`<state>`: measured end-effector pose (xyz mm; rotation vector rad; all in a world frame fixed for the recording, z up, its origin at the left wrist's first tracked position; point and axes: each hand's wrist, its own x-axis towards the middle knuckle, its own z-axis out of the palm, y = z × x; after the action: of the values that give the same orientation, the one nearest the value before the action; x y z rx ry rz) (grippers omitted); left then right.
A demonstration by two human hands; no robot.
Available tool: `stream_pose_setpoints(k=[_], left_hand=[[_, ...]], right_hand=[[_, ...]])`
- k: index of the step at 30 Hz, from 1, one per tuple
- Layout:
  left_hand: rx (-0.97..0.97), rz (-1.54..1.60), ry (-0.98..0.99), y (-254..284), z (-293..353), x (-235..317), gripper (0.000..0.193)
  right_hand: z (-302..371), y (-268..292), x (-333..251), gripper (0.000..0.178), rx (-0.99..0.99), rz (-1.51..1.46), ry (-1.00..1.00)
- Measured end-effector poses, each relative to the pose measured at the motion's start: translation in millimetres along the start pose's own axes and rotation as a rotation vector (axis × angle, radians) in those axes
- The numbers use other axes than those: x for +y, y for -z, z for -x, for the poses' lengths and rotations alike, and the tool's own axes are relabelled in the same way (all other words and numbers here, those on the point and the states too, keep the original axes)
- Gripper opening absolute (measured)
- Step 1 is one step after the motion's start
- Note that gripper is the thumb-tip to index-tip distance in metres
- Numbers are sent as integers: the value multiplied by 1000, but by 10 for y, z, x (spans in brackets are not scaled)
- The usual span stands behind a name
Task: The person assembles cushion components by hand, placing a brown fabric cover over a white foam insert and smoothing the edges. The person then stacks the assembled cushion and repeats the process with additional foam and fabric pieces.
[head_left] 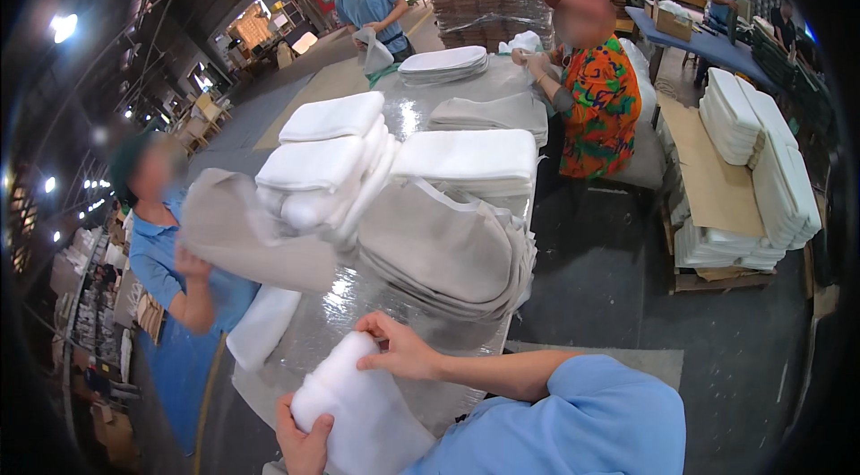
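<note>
A white padding piece stands bunched at the near edge of the plastic-covered table. My left hand grips its lower left side, thumb on the front. At its top right edge my right hand pinches the padding between thumb and fingers. Just beyond lies a pile of grey fabric covers. Folded white padding stacks sit behind that pile, with more white padding to the left. Another white pad lies at the table's left edge.
At left, a co-worker holds up a blurred grey cover. Two more people work at the table's far end. A pallet of white pads stands on the right; wrapped brown stacks are beyond.
</note>
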<state>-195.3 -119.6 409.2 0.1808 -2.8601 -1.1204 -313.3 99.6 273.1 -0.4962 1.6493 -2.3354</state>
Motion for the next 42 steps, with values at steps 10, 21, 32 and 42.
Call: stream_pose_setpoints(k=[10, 21, 32, 42], left_hand=[[82, 267, 64, -183, 133, 201, 60], [23, 420, 36, -318, 93, 190, 63], [34, 277, 21, -317, 149, 340, 65], [40, 311, 33, -350, 286, 457, 59]], right_hand=[[305, -31, -20, 65, 236, 561, 283], [945, -304, -255, 85, -241, 387, 349], [924, -241, -335, 70, -317, 402, 231], [658, 60, -260, 49, 243, 269, 339]])
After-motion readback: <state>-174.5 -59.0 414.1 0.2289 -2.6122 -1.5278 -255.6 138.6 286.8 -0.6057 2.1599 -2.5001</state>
